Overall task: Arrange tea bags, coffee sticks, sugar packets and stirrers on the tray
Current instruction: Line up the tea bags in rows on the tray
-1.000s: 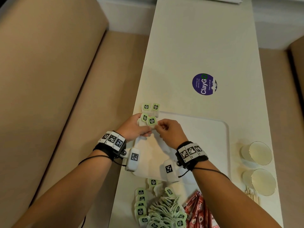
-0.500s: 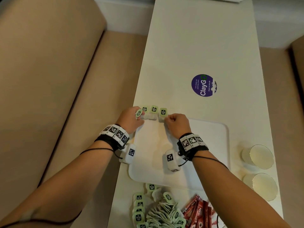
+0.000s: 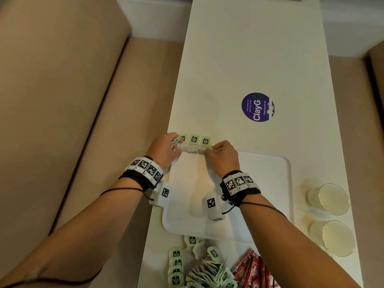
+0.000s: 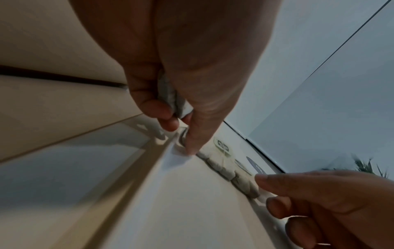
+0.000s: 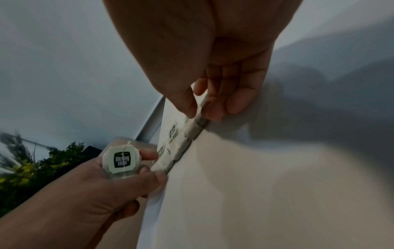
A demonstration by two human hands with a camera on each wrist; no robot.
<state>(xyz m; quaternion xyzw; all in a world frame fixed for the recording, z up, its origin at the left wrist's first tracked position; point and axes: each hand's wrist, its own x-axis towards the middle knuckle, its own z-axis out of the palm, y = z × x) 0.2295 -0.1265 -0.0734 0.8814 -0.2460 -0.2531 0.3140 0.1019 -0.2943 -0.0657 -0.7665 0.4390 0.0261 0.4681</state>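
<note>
Head view: a short row of tea bags (image 3: 194, 145) lies along the far edge of the tray (image 3: 268, 183), flanked by the left hand (image 3: 164, 150) and right hand (image 3: 223, 155). The loose tea bag pile (image 3: 199, 271) and coffee sticks (image 3: 253, 269) remain off the tray; arranging has barely begun.

Left wrist view: the left hand's fingers (image 4: 149, 104) pinch a tea bag (image 4: 172, 101).

Right wrist view: the right hand's fingertips (image 5: 215, 112) pinch the row's end bag (image 5: 197, 121).

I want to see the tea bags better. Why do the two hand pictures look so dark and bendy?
Both wrist views are dim and stretched by wide lenses; the left hand fills its frame, the right hand shadows the tray. The head view is bright.
</note>
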